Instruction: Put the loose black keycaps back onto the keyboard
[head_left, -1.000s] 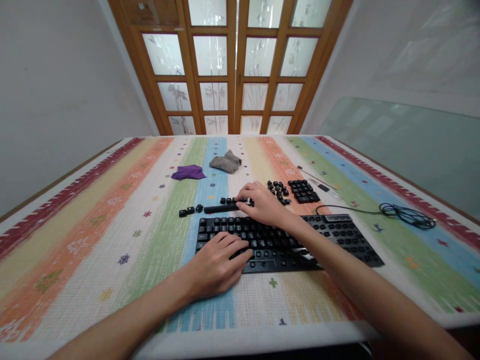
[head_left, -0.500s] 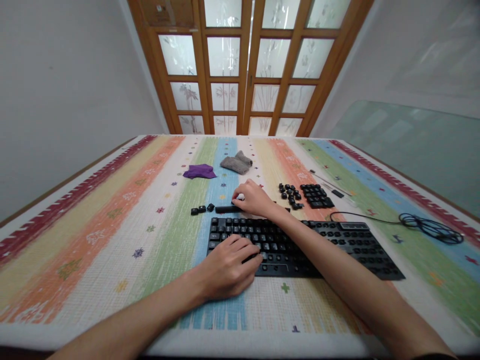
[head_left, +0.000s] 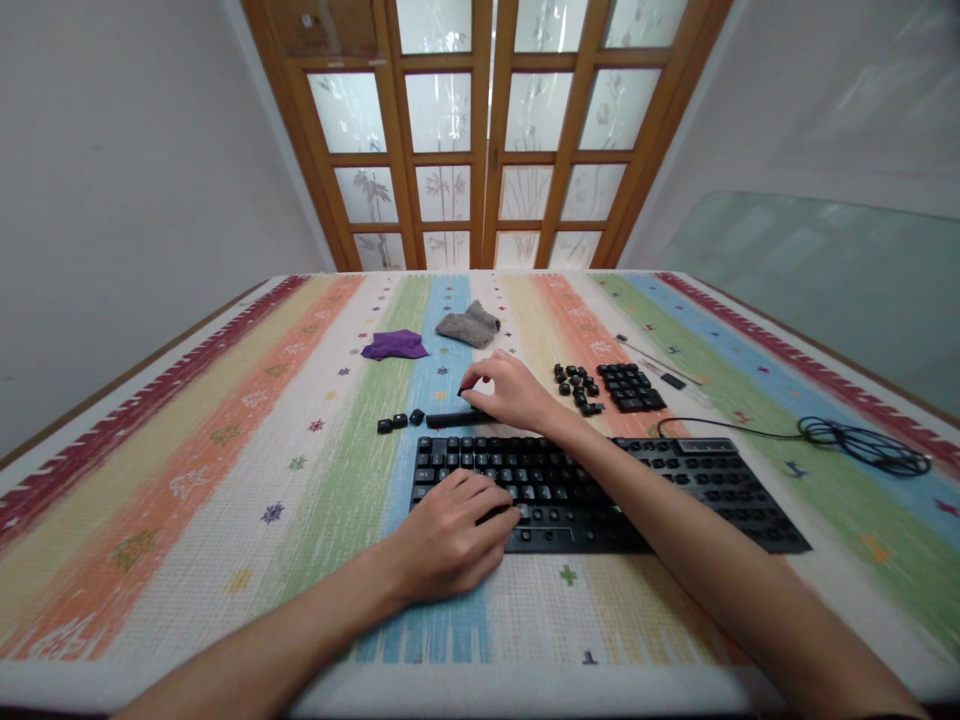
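Note:
A black keyboard lies on the striped tablecloth. Its left part carries keycaps, while many positions toward the right are bare. My left hand rests over its lower left keys, fingers bent and slightly apart, with no object visible in them. Beyond the keyboard's back edge, my right hand pinches a small black keycap between thumb and fingertips. Just below those fingertips lies the long black spacebar, its right end hidden by the hand. Several loose keycaps sit left of it.
More loose keycaps and a neat block of keycaps lie behind the keyboard. A coiled cable is at right, near a thin wire tool and a small black piece. Farther back are a purple cloth and grey cloth.
My right hand has lifted slightly from beside the spacebar, and a dark keycap now shows at its fingertips. My left hand stays on the keyboard. The view has shifted slightly.

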